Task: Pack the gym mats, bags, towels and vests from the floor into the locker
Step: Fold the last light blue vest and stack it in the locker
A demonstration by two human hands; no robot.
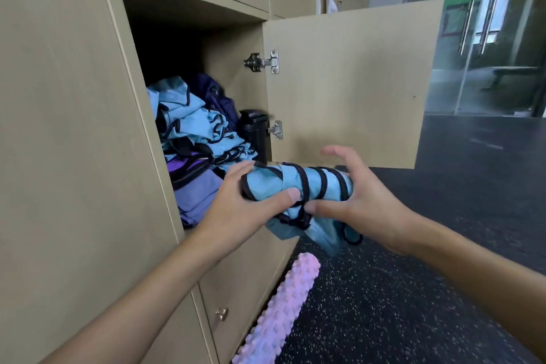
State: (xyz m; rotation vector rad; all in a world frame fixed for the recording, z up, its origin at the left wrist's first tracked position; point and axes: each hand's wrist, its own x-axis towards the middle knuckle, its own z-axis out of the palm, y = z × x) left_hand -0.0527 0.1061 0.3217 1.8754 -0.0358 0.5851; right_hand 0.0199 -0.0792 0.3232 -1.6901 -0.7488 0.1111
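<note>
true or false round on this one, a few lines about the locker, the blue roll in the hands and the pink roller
1. The locker door stands open. True.
2. The left hand and the right hand both hold the blue roll. True.
3. The locker has nothing in it. False: a pile of blue and purple cloth fills its lower part, with a black container beside the pile.
4. The pink roller lies inside the locker. False: it lies on the floor along the foot of the lockers.
5. Black cord winds around the blue roll. True.
</note>
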